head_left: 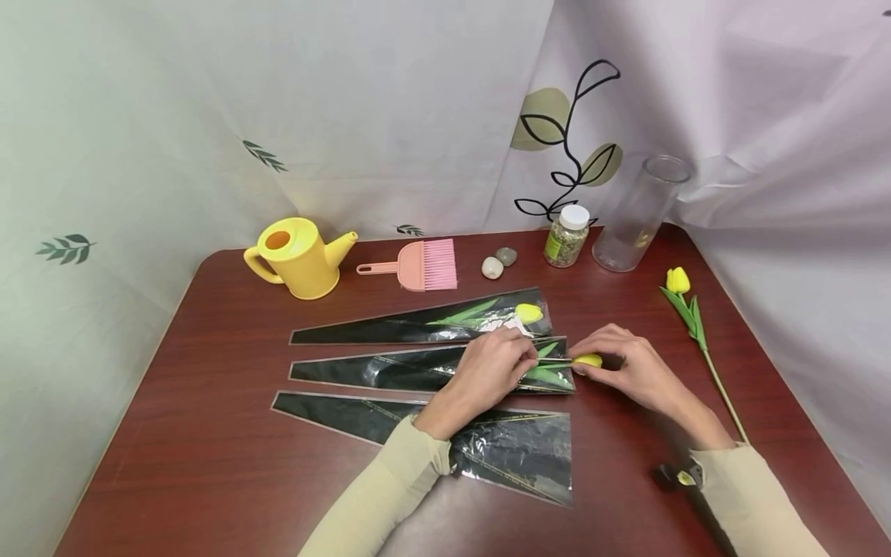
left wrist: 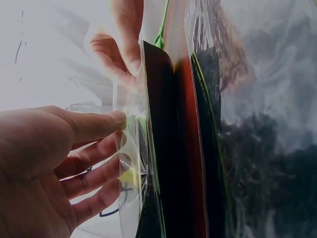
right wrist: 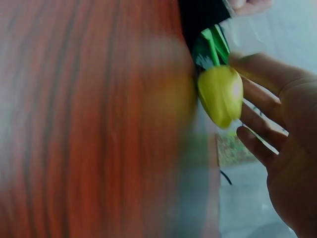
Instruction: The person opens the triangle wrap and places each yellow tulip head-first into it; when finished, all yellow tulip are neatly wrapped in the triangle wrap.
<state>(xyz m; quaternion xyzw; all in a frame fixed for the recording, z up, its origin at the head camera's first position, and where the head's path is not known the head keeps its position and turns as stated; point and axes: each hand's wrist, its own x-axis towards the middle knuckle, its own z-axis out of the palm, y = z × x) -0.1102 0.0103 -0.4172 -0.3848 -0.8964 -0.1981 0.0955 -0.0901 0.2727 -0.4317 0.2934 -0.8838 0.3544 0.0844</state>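
My left hand (head_left: 490, 363) pinches the clear plastic edge at the wide end of the middle flower sleeve (head_left: 390, 370). Green leaves lie inside that sleeve, and the yellow head of their artificial tulip (head_left: 588, 361) sticks out past its right end. My right hand (head_left: 636, 367) holds this tulip by its head, fingers and thumb around it; in the right wrist view the tulip (right wrist: 220, 96) hangs beside the thumb. Behind lies a second black sleeve (head_left: 362, 333) with a yellow tulip (head_left: 529, 312) inside. A third sleeve (head_left: 515, 456) lies flat in front, partly under my left forearm.
Another yellow tulip (head_left: 703, 340) lies at the table's right. Along the back stand a yellow watering can (head_left: 302, 263), a pink brush and dustpan (head_left: 421, 265), two stones (head_left: 493, 268), a white-capped jar (head_left: 565, 240) and a tall clear vase (head_left: 636, 220). Patterned cloth hangs behind.
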